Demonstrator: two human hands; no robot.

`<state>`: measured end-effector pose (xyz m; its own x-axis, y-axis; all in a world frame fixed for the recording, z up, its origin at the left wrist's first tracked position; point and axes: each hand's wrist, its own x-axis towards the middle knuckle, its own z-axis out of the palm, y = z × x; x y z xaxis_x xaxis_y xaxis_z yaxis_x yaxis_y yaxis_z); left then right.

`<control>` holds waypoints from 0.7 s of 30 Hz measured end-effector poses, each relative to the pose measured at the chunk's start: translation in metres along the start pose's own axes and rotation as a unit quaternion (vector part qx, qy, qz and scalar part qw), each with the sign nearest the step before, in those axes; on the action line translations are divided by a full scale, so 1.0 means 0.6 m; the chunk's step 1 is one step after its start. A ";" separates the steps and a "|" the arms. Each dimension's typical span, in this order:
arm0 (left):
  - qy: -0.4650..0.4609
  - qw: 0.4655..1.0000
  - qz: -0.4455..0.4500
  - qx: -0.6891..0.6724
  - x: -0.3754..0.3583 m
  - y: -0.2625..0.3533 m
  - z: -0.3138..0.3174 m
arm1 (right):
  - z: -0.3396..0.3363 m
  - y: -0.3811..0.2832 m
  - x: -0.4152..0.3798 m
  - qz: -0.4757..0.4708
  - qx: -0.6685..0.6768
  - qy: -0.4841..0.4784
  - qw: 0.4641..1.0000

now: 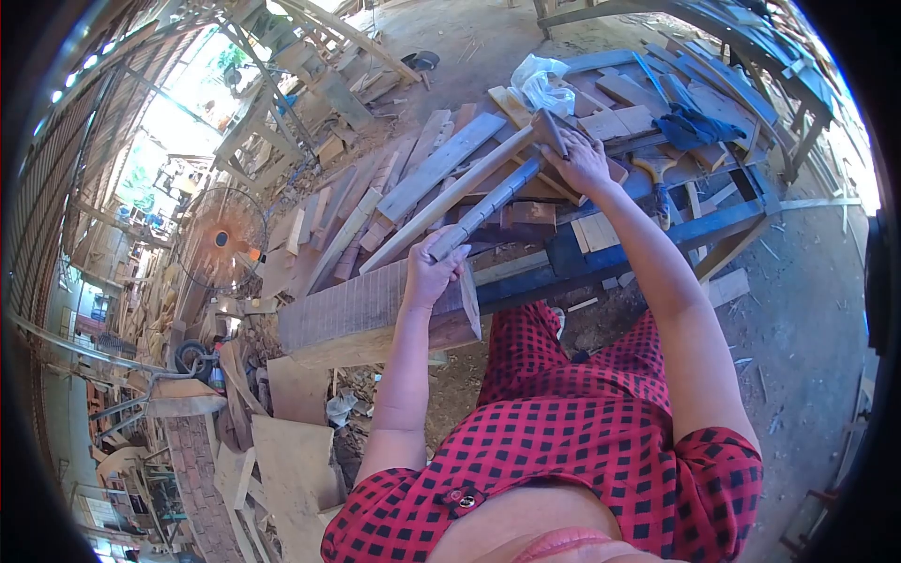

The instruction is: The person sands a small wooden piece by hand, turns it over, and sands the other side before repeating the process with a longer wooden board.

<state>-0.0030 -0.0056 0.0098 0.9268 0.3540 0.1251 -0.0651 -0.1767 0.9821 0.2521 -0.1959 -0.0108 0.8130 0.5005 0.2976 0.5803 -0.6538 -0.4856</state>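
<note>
My left hand [434, 270] is closed around the near end of a grey wooden strip [490, 208] with several dark cross marks along it. The strip slants up and right, its far end close below my right hand [579, 161]. Curled fingers of that hand grip a short brown wooden block [550, 131] at the top of a long pale wooden bar [450, 199]. The bar runs beside the strip, down and left over the stacked boards. Just below my left hand is a thick wooden beam [361, 305] with a lined top.
Loose boards [441, 164] cover the workbench [657, 246]. On them lie a clear plastic bag [542, 84], a dark blue cloth [699, 129] and a wooden-handled tool [654, 167]. A round fan [221, 238] and wood scraps are at left; a plywood sheet [293, 460] leans below.
</note>
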 end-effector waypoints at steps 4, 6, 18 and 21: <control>0.000 1.000 0.005 0.007 0.000 -0.002 -0.001 | 0.007 -0.033 -0.021 0.046 -0.005 0.017 0.999; 0.002 1.000 0.001 0.015 0.000 0.002 0.001 | 0.012 -0.072 -0.054 0.007 -0.004 0.014 1.000; 0.023 0.999 -0.005 0.045 0.003 0.000 0.001 | -0.002 -0.189 -0.188 -0.341 0.115 0.012 0.933; 0.009 0.999 -0.020 0.049 0.003 -0.003 -0.003 | -0.012 -0.131 -0.136 -0.231 0.103 -0.002 0.967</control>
<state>-0.0020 -0.0032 0.0083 0.9209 0.3794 0.0899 0.0087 -0.2507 0.9680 0.1405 -0.1895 0.0087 0.4680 0.7148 0.5197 0.8597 -0.2320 -0.4551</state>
